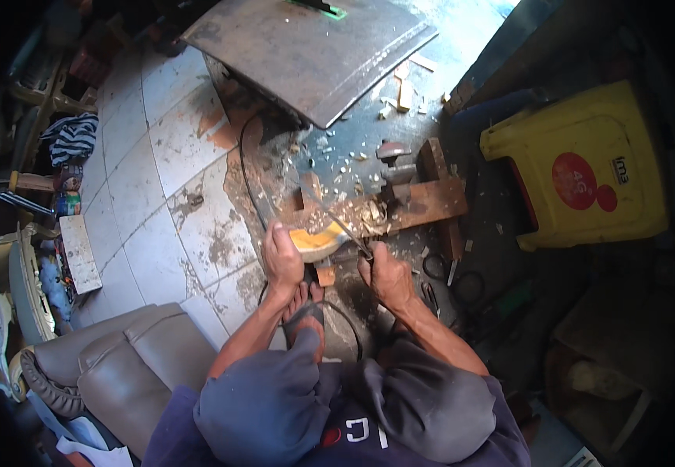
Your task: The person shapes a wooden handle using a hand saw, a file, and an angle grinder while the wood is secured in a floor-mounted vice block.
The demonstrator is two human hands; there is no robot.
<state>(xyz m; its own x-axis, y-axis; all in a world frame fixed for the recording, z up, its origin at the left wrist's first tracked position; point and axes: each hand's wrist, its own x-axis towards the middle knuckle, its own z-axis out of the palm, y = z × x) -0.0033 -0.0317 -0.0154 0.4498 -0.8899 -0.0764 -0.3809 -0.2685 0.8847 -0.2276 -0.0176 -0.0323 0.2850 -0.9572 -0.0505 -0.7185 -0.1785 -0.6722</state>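
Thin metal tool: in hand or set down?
In hand: the right hand is wrapped around the near end of the thin metal tool, which slants past the curved wooden piece.

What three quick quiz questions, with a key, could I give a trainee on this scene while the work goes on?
1. Which hand grips the curved wooden piece?
A) right
B) left
C) neither

2. Fill in the missing word: pale, curled wood ____ lie on the plank.

3. True or false: the yellow plastic stool is to the left of the plank.

Key:
1: B, the left hand; the right hand holds a long, thin tool.
2: shavings.
3: False; it is to the right.
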